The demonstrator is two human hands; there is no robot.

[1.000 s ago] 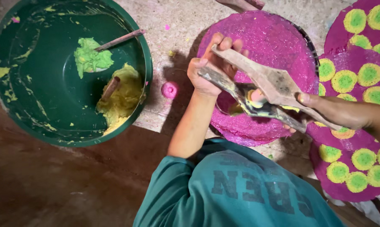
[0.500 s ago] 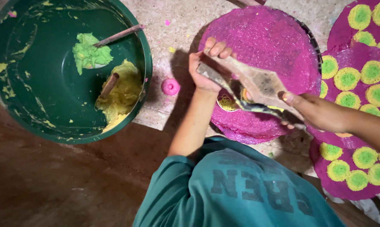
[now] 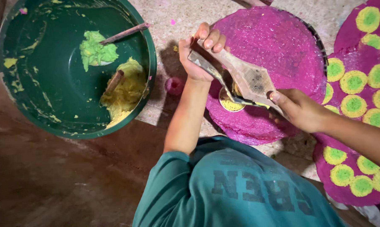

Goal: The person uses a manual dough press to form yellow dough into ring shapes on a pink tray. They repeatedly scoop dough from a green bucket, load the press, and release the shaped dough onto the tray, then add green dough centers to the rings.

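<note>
Lowered since the earlier frame, the hinged wooden press [image 3: 244, 80], clasped by left hand [image 3: 200, 54] and right hand [image 3: 299, 110], squeezes yellow paste [image 3: 231, 104] onto the pink disc [image 3: 278, 46] beneath.

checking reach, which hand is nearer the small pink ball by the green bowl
Left. The left hand is just right of the pink ball; the right hand sits much farther right, holding the wooden tool's other end.

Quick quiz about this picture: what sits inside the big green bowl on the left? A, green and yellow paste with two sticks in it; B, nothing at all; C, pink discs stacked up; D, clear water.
A: the green bowl holds a lump of green paste and a heap of yellow paste, each with a stick poking into it.
</note>
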